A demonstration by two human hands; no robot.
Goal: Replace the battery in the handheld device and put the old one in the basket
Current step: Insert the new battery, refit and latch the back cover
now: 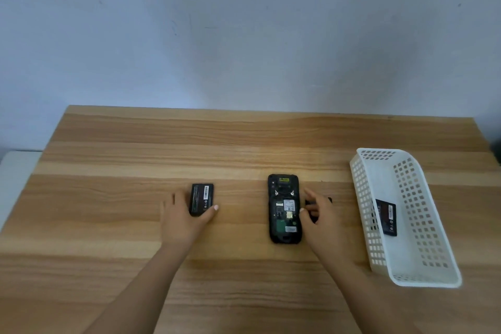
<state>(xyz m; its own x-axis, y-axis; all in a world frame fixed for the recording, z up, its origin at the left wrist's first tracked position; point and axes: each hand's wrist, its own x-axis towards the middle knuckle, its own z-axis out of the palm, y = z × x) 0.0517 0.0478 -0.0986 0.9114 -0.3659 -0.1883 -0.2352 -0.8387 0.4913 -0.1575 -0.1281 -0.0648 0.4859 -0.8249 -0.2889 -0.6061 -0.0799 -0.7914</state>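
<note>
2 batteries (202, 199), 1 handheld device (284, 209), 1 basket (360, 198), 2 hands (184, 219)

I note table (244, 144): wood-grain top, smooth, low sheen; basket (439, 276): white perforated plastic, matt; handheld device (284, 209): black casing, looks like matt plastic, back open on green board; loose battery (202, 198): dark, slightly glossy label.

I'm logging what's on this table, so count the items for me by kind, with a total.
Batteries: 2, one on the table under the left hand, one in the basket
Handheld devices: 1, lying back up with the battery bay open
Baskets: 1, white
Dark part behind the right hand: 1, mostly hidden
Total: 5
</note>
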